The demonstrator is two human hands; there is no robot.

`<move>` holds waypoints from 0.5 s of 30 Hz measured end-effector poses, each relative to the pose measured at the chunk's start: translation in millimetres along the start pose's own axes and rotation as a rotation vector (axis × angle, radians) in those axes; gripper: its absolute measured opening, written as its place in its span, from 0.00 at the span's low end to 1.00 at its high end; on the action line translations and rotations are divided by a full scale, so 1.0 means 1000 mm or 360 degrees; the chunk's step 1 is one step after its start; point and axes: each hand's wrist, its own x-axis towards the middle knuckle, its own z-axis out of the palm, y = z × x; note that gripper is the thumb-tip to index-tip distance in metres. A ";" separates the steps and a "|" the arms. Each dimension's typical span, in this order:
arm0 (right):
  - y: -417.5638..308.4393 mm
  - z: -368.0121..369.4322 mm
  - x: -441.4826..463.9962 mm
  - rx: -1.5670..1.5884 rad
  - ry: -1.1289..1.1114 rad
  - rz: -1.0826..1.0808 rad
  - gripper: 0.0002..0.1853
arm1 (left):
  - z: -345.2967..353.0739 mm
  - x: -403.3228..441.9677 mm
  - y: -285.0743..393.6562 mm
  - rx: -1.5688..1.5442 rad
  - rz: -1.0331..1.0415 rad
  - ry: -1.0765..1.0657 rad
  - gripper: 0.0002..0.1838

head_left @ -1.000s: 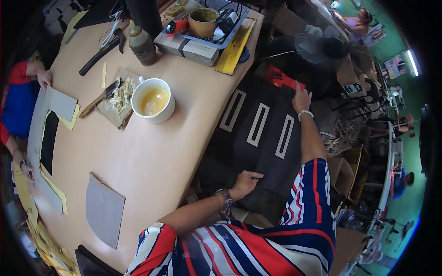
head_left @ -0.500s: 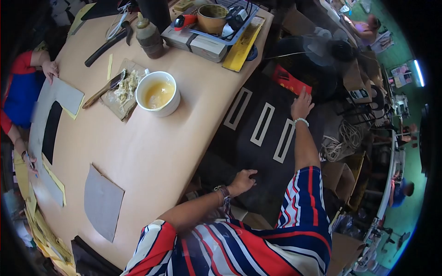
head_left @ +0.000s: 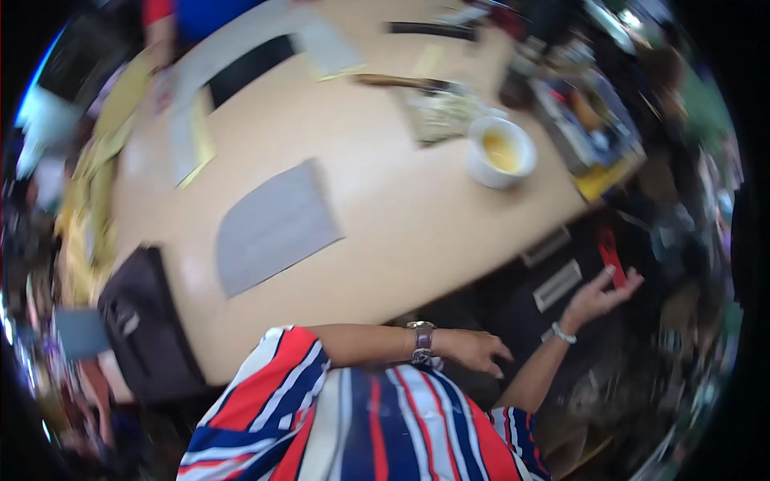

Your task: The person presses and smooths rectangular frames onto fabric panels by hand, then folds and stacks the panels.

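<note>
1. The shirt [head_left: 377,425] is striped in red, white and navy.
2. A brown watch strap [head_left: 423,341] and a whitish bracelet [head_left: 559,333] show.
3. The tabletop [head_left: 385,248] is pale tan.
4. The curved piece [head_left: 277,228] is plain grey.
5. The cup [head_left: 481,167] is white, its contents [head_left: 499,150] yellow.
6. The panel [head_left: 584,247] is near-black, with pale rectangles [head_left: 557,286].
7. The blurred slip [head_left: 611,258] is bright red.
8. The co-worker's clothing [head_left: 212,11] is blue, the sleeve [head_left: 157,10] red.

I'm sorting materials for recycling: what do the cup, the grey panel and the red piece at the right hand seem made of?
Cup: plastic or ceramic; smooth white wall, but blur leaves it open.
Grey panel: perhaps card or leather-like sheet, matte; flat and evenly coloured.
Red piece: possibly paper or plastic; looks thin, finish too blurred to tell.
</note>
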 end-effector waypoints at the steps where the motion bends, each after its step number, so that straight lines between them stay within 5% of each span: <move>1: -0.032 0.011 0.003 0.0064 -0.0012 -0.0091 0.29 | -0.008 -0.021 0.005 -0.0210 0.0109 0.0157 0.28; 6: -0.187 0.048 -0.028 0.0913 -0.0420 -0.0422 0.27 | -0.015 -0.158 0.021 -0.0637 0.0450 0.1290 0.23; 10: -0.284 0.043 -0.079 0.1227 -0.0983 -0.0652 0.29 | 0.025 -0.285 0.021 0.0109 -0.0168 0.2868 0.17; 12: -0.312 0.040 -0.099 0.1432 -0.1190 -0.0842 0.29 | 0.046 -0.329 0.008 0.1108 -0.0788 0.3510 0.11; 15: -0.355 0.037 -0.130 0.1623 -0.1316 -0.1212 0.29 | 0.085 -0.389 -0.019 0.1257 -0.1437 0.3865 0.11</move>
